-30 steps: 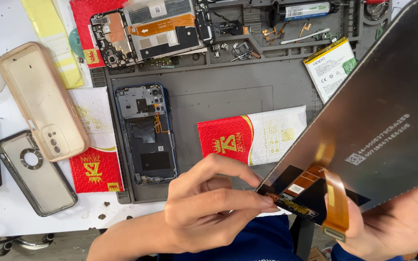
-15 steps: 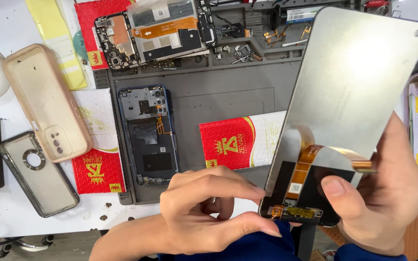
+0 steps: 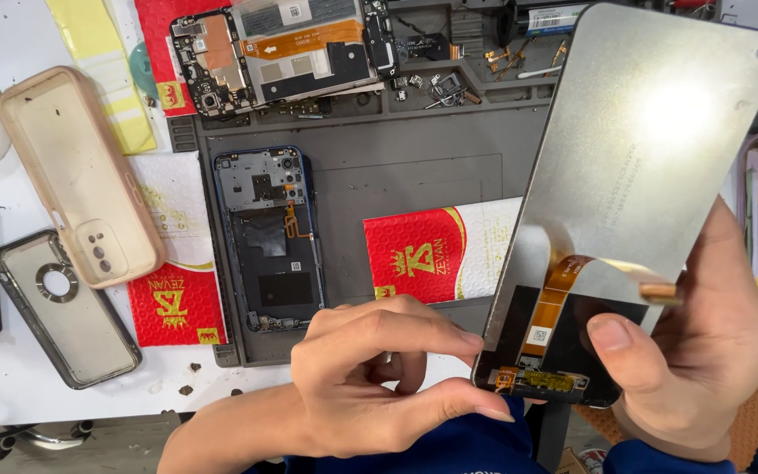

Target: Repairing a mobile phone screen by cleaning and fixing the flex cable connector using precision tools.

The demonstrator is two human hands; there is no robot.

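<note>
My right hand (image 3: 704, 351) holds a phone display panel (image 3: 642, 167) upright by its lower right edge, silver back side facing me. An orange flex cable (image 3: 563, 298) runs down the panel's back to a connector strip at the bottom. My left hand (image 3: 370, 377) is beside the panel's lower left corner, thumb and forefinger tips touching its edge. On the grey work mat (image 3: 396, 175) lies an opened blue phone frame (image 3: 269, 237), insides up.
A disassembled phone board (image 3: 282, 48) and small parts lie at the mat's far edge. A red and white pouch (image 3: 440, 250) sits mid-mat, another (image 3: 173, 303) at left. A beige phone case (image 3: 81, 175) and a clear case (image 3: 63, 307) rest on the white table.
The display panel has swung from tilted low and close at the right to upright in my right hand. My left fingers stayed at its lower left corner.
</note>
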